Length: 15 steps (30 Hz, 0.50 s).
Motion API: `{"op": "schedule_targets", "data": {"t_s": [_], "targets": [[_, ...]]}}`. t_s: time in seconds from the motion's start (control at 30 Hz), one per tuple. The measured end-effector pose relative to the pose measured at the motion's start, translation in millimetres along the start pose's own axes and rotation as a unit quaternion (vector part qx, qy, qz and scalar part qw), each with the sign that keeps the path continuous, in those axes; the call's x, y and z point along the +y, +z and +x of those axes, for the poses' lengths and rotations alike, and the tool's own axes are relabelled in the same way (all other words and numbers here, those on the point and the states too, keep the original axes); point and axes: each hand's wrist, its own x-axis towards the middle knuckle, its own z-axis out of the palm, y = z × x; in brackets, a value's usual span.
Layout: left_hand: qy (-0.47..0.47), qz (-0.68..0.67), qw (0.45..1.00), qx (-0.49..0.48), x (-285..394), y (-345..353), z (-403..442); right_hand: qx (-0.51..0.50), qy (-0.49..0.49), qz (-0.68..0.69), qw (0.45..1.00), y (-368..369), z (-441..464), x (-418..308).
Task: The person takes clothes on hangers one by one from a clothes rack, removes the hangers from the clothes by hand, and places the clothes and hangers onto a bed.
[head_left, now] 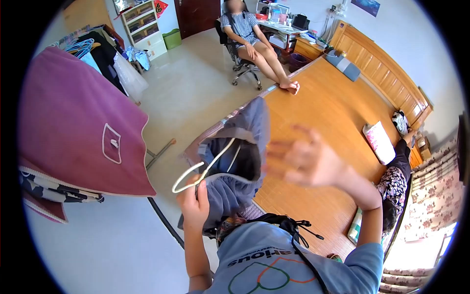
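My left hand [195,202] is closed around the neck of a white clothes hanger [214,160], whose curved hook sticks out to the left. The rest of the hanger runs into the open waist of a dark grey-blue garment [227,193], which looks like trousers or shorts and hangs above the bed's edge. Right of the garment, my right hand [313,159] is raised with its fingers spread, blurred by motion. Nothing shows in it. Whether its fingertips touch the fabric, I cannot tell.
A purple blanket [85,115] hangs at the left, near a rack of clothes [100,54]. One person sits on an office chair [247,66], feet on the wooden bed [303,103]. Another person lies along the bed's right side, near a pillow [379,142].
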Motion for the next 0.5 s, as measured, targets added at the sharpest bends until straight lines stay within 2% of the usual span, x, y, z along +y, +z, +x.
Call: {"op": "schedule_targets", "data": {"t_s": [0.07,0.1,0.2,0.27,0.37,0.43,0.5], "targets": [[0.136,0.042,0.990,0.014,-4.5,-7.1,7.3,0.013,0.065,-0.055,0.996,-0.5,4.6,29.7],[0.136,0.046,0.990,0.015,-1.9,-10.7,10.2,0.018,0.090,-0.036,0.995,-3.1,14.8,42.6],[0.204,0.059,0.977,-0.020,5.9,-21.4,20.1,-0.013,0.087,-0.018,0.996,18.8,18.3,68.3],[0.202,0.065,0.977,-0.017,10.3,-27.3,25.6,-0.063,0.026,0.130,0.989,33.9,16.8,75.8],[0.207,0.046,0.977,-0.036,10.4,-33.2,35.4,-0.101,-0.036,0.147,0.983,31.6,23.3,63.0],[0.241,0.032,0.969,-0.053,5.5,-30.7,43.3,-0.091,-0.055,0.155,0.982,38.8,25.8,45.6],[0.223,0.034,0.967,-0.115,9.6,-33.5,49.8,-0.107,-0.031,0.176,0.978,36.7,27.1,28.1]]}}
